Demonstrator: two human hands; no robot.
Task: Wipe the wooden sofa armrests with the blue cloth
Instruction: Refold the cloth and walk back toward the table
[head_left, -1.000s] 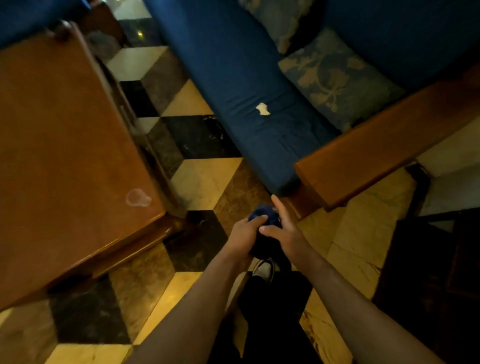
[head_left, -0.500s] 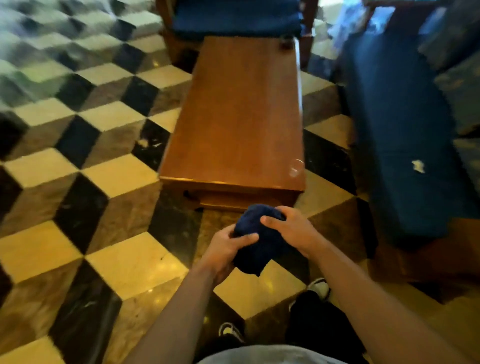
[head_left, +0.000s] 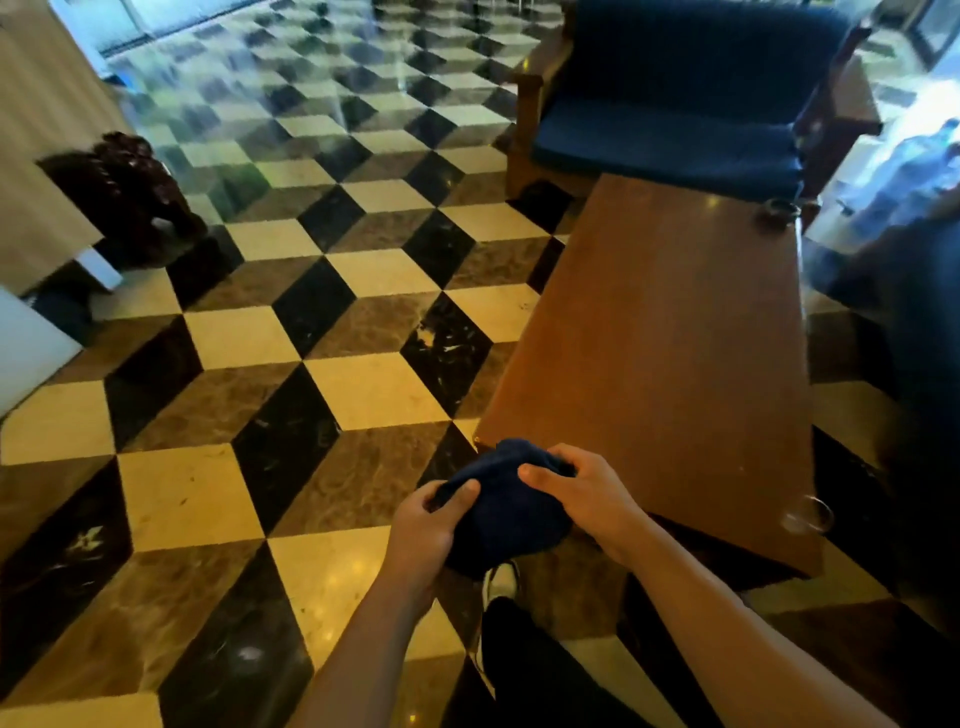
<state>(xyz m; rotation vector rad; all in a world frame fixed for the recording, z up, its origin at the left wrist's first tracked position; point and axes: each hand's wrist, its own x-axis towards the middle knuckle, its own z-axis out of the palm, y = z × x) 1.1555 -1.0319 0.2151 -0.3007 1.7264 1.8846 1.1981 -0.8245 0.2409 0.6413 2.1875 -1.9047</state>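
A bunched dark blue cloth (head_left: 506, 506) is held in front of me by both hands, above the floor beside the coffee table's near left corner. My left hand (head_left: 423, 527) grips its left side and my right hand (head_left: 582, 493) grips its right side from above. At the far end stands a blue-cushioned wooden armchair (head_left: 670, 104), its left armrest (head_left: 537, 67) in wood. Its right armrest (head_left: 841, 104) is blurred. The big blue sofa shows only as a dark blur (head_left: 924, 322) at the right edge.
A long wooden coffee table (head_left: 670, 353) runs away from me on the right, with a small round dish (head_left: 776, 210) at its far end. Checkered marble floor (head_left: 291, 364) opens to the left. A dark carved piece (head_left: 130, 192) stands by the left wall. My shoe (head_left: 501, 582) is below the cloth.
My view has swung left, away from the sofa and its armrest, toward the coffee table and the far armchair. Both hands have kept hold of the cloth.
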